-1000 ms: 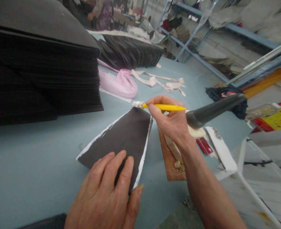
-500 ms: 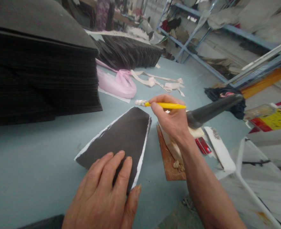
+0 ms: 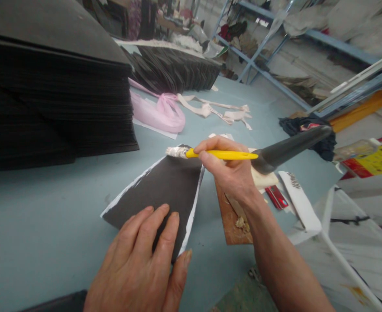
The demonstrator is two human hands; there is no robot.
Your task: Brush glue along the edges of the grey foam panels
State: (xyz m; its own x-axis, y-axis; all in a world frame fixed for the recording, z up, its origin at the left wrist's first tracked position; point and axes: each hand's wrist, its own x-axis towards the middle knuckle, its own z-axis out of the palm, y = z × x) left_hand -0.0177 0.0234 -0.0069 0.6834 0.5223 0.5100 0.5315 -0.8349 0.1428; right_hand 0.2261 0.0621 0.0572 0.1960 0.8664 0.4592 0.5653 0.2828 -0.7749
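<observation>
**Tapered black sheet [image 3: 155, 190] on blue-grey table [image 3: 31, 234], narrow end pointing away from the wearer, long axis slanting up from lower left.**

Tall stack of black sheets [image 3: 48, 99] at far left; fanned black stack [image 3: 174, 71] beyond; pink ribbon [image 3: 155, 115] past the sheet. Wooden board [image 3: 233, 221] just right of the sheet, partly behind the right forearm. Left hand [image 3: 139, 260] open and flat, pressing the sheet's wide end. Right hand [image 3: 230, 173] narrowed to a pinch on a yellow-handled brush [image 3: 221, 154], white-coated bristles [image 3: 177, 151] at the sheet's narrow end. White margins along both long edges.
</observation>
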